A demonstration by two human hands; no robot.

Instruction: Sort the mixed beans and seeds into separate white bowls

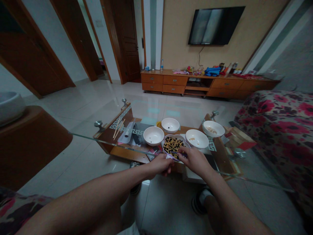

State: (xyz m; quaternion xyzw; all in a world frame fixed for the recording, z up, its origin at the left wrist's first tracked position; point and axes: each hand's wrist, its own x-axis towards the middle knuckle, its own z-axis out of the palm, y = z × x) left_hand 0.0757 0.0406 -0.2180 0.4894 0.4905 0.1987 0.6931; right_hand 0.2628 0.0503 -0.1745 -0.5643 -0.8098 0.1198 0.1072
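A flower-shaped white dish (165, 152) full of mixed black and yellow beans (174, 145) sits at the near edge of the glass table. My left hand (161, 164) is closed at the dish's near left rim, its fingers curled below. Over the beans, my right hand (195, 160) pinches a thin dark tool (175, 152), too small to tell the kind. Around the dish stand white bowls: the left bowl (153, 135) and the back bowl (170, 124) hold a few dark beans, while the right bowl (197, 138) and far right bowl (213, 128) hold pale pieces.
Chopsticks (119, 129) and a clear roll (127, 132) show at the left of the glass table (83, 134). A paper bag (241, 138) is at the right, near a floral sofa (276, 109). Beyond is a cluttered wooden cabinet (174, 80) below a television (216, 26).
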